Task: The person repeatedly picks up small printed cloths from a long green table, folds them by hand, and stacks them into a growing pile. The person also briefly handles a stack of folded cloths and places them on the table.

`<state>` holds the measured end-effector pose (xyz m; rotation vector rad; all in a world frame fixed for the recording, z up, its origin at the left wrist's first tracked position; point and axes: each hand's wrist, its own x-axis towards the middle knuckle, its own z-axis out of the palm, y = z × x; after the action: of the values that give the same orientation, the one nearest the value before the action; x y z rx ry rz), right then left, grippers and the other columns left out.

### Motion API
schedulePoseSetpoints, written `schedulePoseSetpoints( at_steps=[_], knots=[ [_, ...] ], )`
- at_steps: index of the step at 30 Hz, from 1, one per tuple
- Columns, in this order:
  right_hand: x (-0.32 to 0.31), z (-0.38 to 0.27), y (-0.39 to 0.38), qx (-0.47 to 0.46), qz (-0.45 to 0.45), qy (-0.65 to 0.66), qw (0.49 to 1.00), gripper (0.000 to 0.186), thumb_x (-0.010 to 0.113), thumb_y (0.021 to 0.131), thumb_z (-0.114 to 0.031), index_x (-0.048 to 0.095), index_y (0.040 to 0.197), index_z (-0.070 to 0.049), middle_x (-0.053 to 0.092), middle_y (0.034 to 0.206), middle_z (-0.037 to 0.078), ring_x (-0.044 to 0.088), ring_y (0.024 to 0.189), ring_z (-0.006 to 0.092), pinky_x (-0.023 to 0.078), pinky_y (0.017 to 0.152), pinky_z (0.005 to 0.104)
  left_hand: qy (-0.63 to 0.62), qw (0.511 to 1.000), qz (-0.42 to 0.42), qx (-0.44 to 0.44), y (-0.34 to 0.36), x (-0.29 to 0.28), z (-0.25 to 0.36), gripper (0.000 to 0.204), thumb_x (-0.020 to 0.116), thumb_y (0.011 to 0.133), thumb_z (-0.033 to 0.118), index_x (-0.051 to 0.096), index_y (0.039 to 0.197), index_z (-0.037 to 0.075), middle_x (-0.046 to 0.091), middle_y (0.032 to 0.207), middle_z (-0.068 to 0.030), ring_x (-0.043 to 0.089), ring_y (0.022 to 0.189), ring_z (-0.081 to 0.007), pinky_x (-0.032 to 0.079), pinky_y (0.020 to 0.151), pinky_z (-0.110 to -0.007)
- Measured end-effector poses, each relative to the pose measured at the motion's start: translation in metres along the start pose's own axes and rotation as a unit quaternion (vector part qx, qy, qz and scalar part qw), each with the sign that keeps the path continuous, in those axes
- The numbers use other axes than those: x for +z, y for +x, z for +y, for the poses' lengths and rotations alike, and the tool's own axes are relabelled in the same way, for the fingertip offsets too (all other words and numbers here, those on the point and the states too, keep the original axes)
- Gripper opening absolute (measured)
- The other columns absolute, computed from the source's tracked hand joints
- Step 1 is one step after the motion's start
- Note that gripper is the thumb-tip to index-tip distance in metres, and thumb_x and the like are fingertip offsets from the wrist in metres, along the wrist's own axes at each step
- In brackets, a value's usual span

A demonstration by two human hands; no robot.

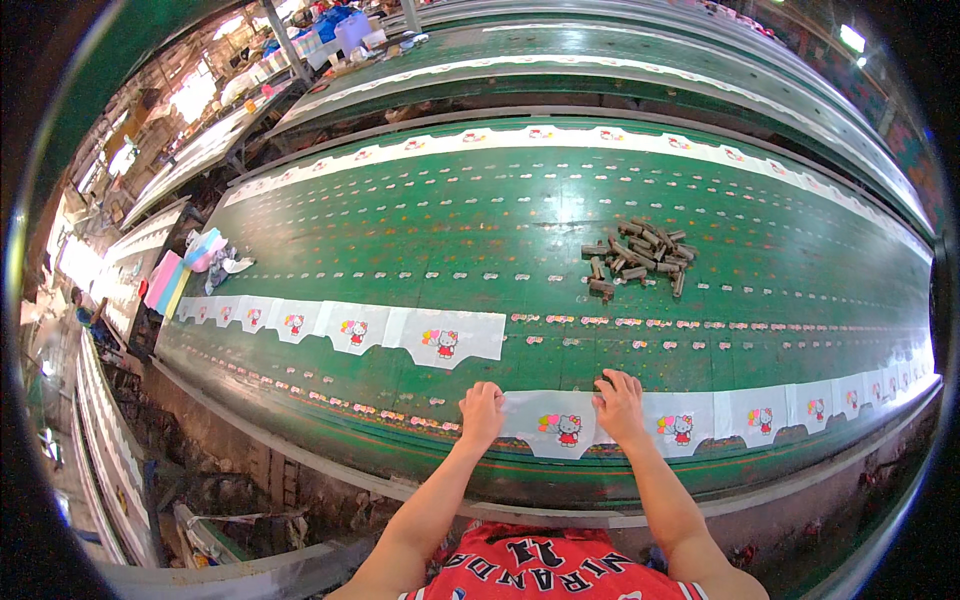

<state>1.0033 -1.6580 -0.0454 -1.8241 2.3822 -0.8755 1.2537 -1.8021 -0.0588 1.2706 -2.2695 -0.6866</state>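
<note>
A white cut fabric piece [548, 412] printed with a cartoon cat and balloons lies on the green table near its front edge. At its upper left corner, my left hand [483, 412] is closed with the fingertips on the edge. My right hand [619, 402] has its fingers bent over the upper right corner, where this piece meets the neighbouring printed piece [683, 420]. Both hands hold the fabric at the table surface. What lies under the fingertips is hidden. Up and to the left, the end piece [455, 335] of another printed row lies flat.
A heap of short dark cylindrical blocks [645, 252] sits right of centre on the green table [400, 235]. Another row of white pieces [540, 137] runs along the far edge. Striped coloured cloth [180, 270] lies at the left end. More long tables [640, 50] stand beyond.
</note>
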Motion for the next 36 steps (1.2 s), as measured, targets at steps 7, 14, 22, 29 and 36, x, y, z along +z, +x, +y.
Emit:
schedulePoseSetpoints(
  at_steps=[7,14,22,29,36],
  knots=[
    [-0.010,0.003,0.001,-0.039,-0.006,0.032,0.999,0.016,0.072,0.073,-0.008,0.066,0.088,-0.008,0.059,0.115,0.009,0.052,0.114,0.0286,0.035,0.101,0.0500,-0.158,0.987,0.002,0.035,-0.017,-0.021,0.012,0.011,0.057,0.086,-0.002,0.052,0.094,0.004,0.058,0.083,-0.0144,0.059,0.081,-0.0366,0.046,0.073,-0.044],
    [-0.023,0.008,0.047,0.076,-0.057,0.138,0.986,0.019,0.071,0.084,-0.022,0.064,0.087,-0.005,0.065,0.078,0.013,0.063,0.079,0.0344,0.048,0.076,0.0453,-0.159,0.983,0.083,0.039,0.048,-0.021,-0.007,0.011,0.060,0.091,0.001,0.054,0.099,0.001,0.061,0.089,-0.0181,0.061,0.085,-0.0367,0.048,0.075,-0.043],
    [-0.002,0.036,0.116,0.125,-0.014,0.168,0.978,0.022,0.068,0.084,-0.004,0.062,0.104,0.000,0.069,0.093,0.017,0.069,0.087,0.0302,0.053,0.074,0.0369,-0.075,0.990,0.101,0.059,0.131,0.019,-0.029,0.028,0.059,0.089,0.001,0.049,0.116,-0.001,0.061,0.106,-0.0235,0.060,0.099,-0.0419,0.048,0.082,-0.047],
    [0.018,0.057,0.126,0.096,0.043,0.153,0.983,0.025,0.068,0.083,-0.006,0.062,0.107,-0.001,0.065,0.099,0.016,0.065,0.092,0.0333,0.051,0.078,0.0406,0.006,0.995,0.077,0.060,0.151,0.022,-0.031,0.037,0.064,0.085,0.004,0.049,0.118,-0.001,0.056,0.114,-0.0223,0.055,0.106,-0.0408,0.044,0.091,-0.048],
    [-0.002,0.050,0.076,0.112,0.056,0.049,0.991,0.030,0.069,0.079,-0.006,0.061,0.108,-0.003,0.056,0.114,0.015,0.053,0.110,0.0354,0.045,0.093,0.0426,-0.014,0.994,0.062,0.093,0.090,0.012,-0.030,0.039,0.068,0.079,0.006,0.051,0.114,0.002,0.051,0.115,-0.0195,0.050,0.110,-0.0385,0.041,0.089,-0.049]
  ],
)
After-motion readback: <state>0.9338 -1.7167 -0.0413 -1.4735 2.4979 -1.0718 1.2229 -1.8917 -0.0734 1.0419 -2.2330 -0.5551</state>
